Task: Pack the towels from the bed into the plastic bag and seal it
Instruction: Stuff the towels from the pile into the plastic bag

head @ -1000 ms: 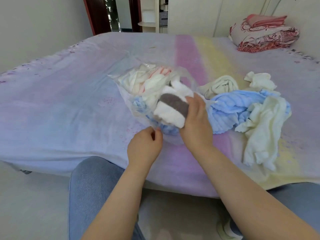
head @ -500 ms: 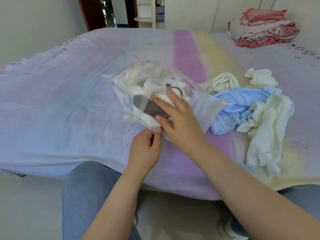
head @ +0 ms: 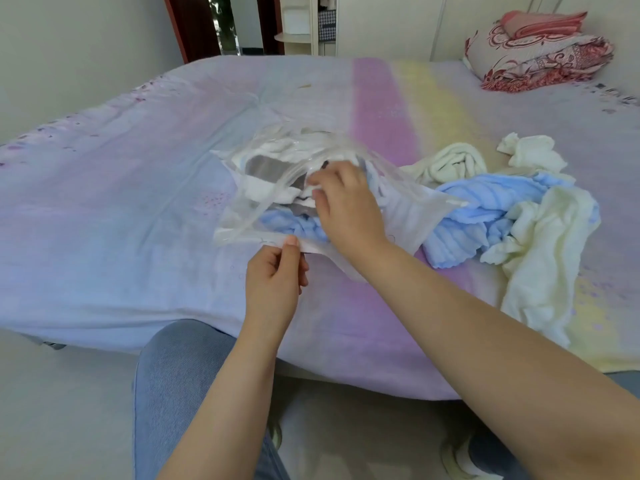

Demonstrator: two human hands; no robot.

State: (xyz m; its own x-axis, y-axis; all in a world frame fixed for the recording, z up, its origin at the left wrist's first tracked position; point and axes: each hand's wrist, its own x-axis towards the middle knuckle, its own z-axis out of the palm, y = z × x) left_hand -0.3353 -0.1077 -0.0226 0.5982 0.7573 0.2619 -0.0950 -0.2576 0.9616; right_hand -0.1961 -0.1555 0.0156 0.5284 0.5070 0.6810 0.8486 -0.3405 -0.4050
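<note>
A clear plastic bag lies open on the bed, holding white, grey and blue towels. My left hand pinches the bag's near rim between thumb and fingers. My right hand reaches into the bag's mouth, fingers curled on the grey and white towel inside. To the right of the bag lie a loose blue ribbed towel, a cream towel, a rolled pale towel and a small white towel.
The bed sheet is pastel lilac with pink and yellow stripes; its near edge is just below my hands. Folded red patterned bedding sits at the far right corner. My knees in jeans are against the bed front.
My right hand has pushed the grey and white towel from the bag's mouth deeper inside. The left hand has lifted the bag's rim slightly.
</note>
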